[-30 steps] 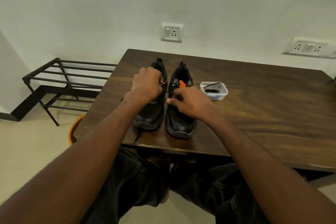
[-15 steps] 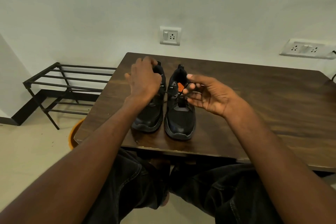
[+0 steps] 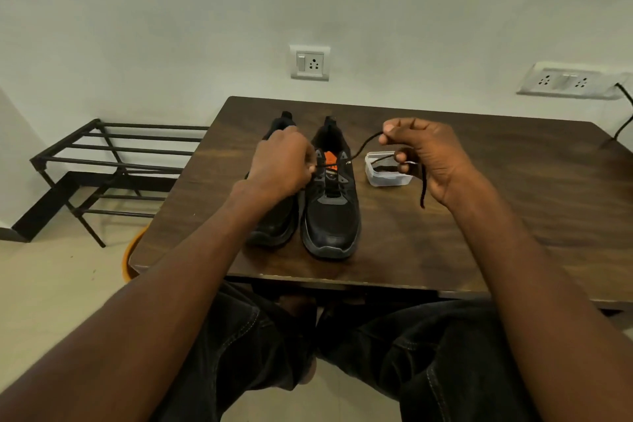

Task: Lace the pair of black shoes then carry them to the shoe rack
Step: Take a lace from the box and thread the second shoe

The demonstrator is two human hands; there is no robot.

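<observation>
Two black shoes stand side by side, toes toward me, on the dark wooden table (image 3: 496, 216). The right shoe (image 3: 330, 216) shows an orange patch inside its tongue. My left hand (image 3: 281, 164) partly covers the left shoe (image 3: 274, 223), and its fingertips pinch at an eyelet on the right shoe's left side. A black lace (image 3: 363, 144) runs from there up to my right hand (image 3: 428, 154), which pinches it between thumb and fingers; the loose end hangs down past my palm.
A small clear plastic tub (image 3: 387, 176) holding another dark lace sits right of the shoes. The black metal shoe rack (image 3: 113, 161) stands on the floor to the left, against the wall. An orange bowl edge (image 3: 132, 250) shows under the table's left corner.
My right hand has pulled away up and to the right, drawing the lace out from the right shoe. The plastic tub, hidden before, is uncovered. My left hand has dropped to the eyelets.
</observation>
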